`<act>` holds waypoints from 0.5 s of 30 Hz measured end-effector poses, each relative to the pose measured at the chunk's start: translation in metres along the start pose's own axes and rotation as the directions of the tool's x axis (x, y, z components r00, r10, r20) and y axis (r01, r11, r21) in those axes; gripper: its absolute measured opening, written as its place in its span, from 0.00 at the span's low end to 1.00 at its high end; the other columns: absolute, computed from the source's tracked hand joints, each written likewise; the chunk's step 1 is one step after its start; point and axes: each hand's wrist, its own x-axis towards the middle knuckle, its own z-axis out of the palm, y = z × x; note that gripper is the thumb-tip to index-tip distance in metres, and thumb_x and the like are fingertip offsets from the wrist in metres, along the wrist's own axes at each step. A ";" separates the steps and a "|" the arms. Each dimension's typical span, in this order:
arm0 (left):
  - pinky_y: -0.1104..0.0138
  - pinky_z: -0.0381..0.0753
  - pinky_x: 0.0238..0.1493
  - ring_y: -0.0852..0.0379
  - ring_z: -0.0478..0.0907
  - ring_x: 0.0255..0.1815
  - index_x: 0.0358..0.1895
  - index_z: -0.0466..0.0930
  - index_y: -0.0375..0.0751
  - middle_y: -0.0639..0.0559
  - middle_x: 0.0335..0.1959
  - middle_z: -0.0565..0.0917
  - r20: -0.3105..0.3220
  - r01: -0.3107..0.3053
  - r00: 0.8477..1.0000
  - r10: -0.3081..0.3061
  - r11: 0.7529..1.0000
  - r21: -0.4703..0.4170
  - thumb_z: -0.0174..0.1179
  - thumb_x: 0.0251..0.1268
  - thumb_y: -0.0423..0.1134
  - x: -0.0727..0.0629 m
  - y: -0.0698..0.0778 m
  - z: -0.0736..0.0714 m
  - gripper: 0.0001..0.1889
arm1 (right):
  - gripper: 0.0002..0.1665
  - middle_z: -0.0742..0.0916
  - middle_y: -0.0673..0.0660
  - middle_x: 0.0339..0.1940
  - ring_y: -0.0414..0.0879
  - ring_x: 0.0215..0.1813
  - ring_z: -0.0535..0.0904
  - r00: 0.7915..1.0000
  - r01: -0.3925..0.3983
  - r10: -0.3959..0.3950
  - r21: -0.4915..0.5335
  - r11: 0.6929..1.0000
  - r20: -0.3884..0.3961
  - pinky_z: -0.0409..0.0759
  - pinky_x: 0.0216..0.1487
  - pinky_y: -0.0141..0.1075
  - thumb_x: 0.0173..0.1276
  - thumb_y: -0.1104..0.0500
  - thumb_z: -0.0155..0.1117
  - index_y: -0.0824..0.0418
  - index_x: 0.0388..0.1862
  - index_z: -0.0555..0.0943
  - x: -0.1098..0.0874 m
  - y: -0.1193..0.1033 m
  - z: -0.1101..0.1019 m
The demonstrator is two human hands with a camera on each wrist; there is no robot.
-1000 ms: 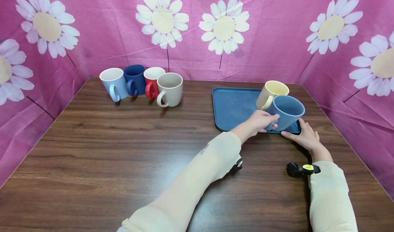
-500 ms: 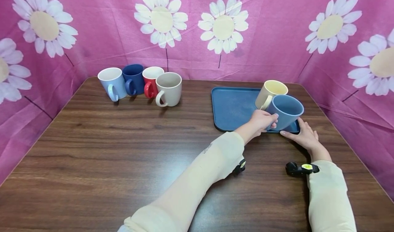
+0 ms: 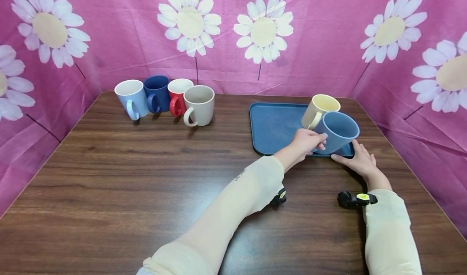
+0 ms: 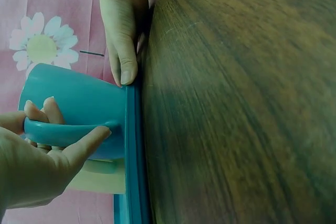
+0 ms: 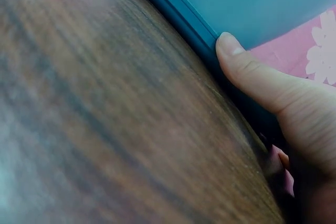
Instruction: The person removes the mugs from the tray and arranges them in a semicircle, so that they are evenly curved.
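A: "Head view: where's the blue mug (image 3: pixel 336 140)?"

B: "Upright at the near-right corner of the tray (image 3: pixel 271 125), between the hands; the left hand (image 3: pixel 305 141) is nearer, the right hand (image 3: pixel 362 162) spread round that corner."

A: "Left wrist view?"

B: "The left hand pinches the mug's handle (image 4: pixel 68 133) above the tray's rim (image 4: pixel 133 156)."

A: "Right wrist?"

B: "The right thumb (image 5: pixel 247 69) touches the rim beside the mug."
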 end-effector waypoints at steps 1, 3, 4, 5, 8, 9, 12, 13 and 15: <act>0.65 0.74 0.28 0.65 0.74 0.19 0.20 0.80 0.38 0.52 0.10 0.75 0.006 -0.006 1.000 0.006 1.000 -0.002 0.57 0.55 0.42 -0.001 0.000 -0.002 0.12 | 0.57 0.51 0.78 0.60 0.68 0.62 0.34 1.000 0.000 0.000 0.001 1.000 0.000 0.27 0.51 0.64 0.54 0.38 0.56 0.67 0.66 0.37 0.000 0.000 0.000; 0.65 0.74 0.28 0.65 0.74 0.20 0.20 0.80 0.37 0.51 0.11 0.75 0.018 -0.020 1.000 0.021 1.000 -0.018 0.57 0.56 0.41 -0.003 0.002 -0.006 0.12 | 0.57 0.51 0.78 0.61 0.68 0.62 0.34 1.000 0.002 -0.002 0.000 1.000 -0.002 0.27 0.51 0.64 0.54 0.38 0.56 0.65 0.66 0.36 0.000 -0.001 0.001; 0.64 0.75 0.29 0.64 0.74 0.20 0.20 0.80 0.37 0.50 0.11 0.75 0.024 -0.027 0.999 0.028 0.999 -0.026 0.57 0.56 0.41 -0.004 0.003 -0.009 0.12 | 0.57 0.51 0.77 0.61 0.68 0.62 0.34 1.000 0.002 -0.002 -0.002 1.000 -0.003 0.28 0.51 0.64 0.54 0.38 0.56 0.65 0.66 0.36 0.000 -0.001 0.001; 0.63 0.75 0.29 0.64 0.74 0.20 0.21 0.80 0.36 0.50 0.11 0.75 0.030 -0.034 0.999 0.035 0.999 -0.036 0.57 0.56 0.40 -0.006 0.004 -0.011 0.12 | 0.57 0.51 0.77 0.61 0.69 0.62 0.35 1.000 0.002 -0.002 -0.006 1.000 -0.004 0.28 0.51 0.64 0.54 0.38 0.57 0.64 0.66 0.36 0.000 -0.001 0.002; 0.63 0.76 0.29 0.64 0.75 0.20 0.22 0.80 0.35 0.50 0.11 0.75 0.043 -0.053 0.998 0.056 0.997 -0.055 0.57 0.56 0.39 -0.010 0.008 -0.021 0.12 | 0.58 0.50 0.77 0.61 0.68 0.62 0.35 1.000 0.001 -0.001 -0.018 1.000 -0.007 0.29 0.51 0.64 0.53 0.38 0.57 0.65 0.66 0.36 0.001 -0.002 0.002; 0.63 0.76 0.30 0.64 0.75 0.20 0.22 0.80 0.35 0.50 0.11 0.74 0.048 -0.062 0.997 0.065 0.996 -0.057 0.57 0.56 0.39 -0.012 0.010 -0.024 0.11 | 0.58 0.49 0.77 0.61 0.68 0.62 0.35 1.000 0.000 0.000 -0.021 1.000 -0.006 0.29 0.51 0.64 0.53 0.38 0.57 0.66 0.66 0.36 0.001 -0.002 0.002; 0.64 0.76 0.29 0.64 0.76 0.20 0.24 0.81 0.35 0.51 0.11 0.75 0.064 -0.099 0.993 0.103 0.993 -0.063 0.57 0.56 0.39 -0.017 0.014 -0.037 0.11 | 0.59 0.48 0.77 0.61 0.68 0.62 0.34 1.000 -0.004 0.004 -0.026 1.000 -0.001 0.29 0.51 0.64 0.53 0.38 0.56 0.68 0.65 0.36 0.001 -0.002 0.001; 0.65 0.76 0.29 0.64 0.77 0.20 0.24 0.81 0.35 0.51 0.12 0.75 0.072 -0.113 0.991 0.117 0.992 -0.063 0.57 0.56 0.39 -0.019 0.015 -0.041 0.11 | 0.59 0.48 0.77 0.61 0.68 0.62 0.34 1.000 -0.006 0.006 -0.027 1.000 0.000 0.29 0.51 0.63 0.53 0.38 0.56 0.69 0.65 0.36 0.000 -0.001 0.001; 0.65 0.76 0.30 0.63 0.77 0.21 0.25 0.81 0.35 0.51 0.12 0.76 0.082 -0.127 0.988 0.133 0.989 -0.069 0.57 0.56 0.39 -0.022 0.017 -0.050 0.10 | 0.59 0.47 0.77 0.61 0.68 0.62 0.34 1.000 -0.007 0.007 -0.029 1.000 0.001 0.29 0.51 0.63 0.53 0.37 0.56 0.69 0.65 0.36 0.000 0.000 0.001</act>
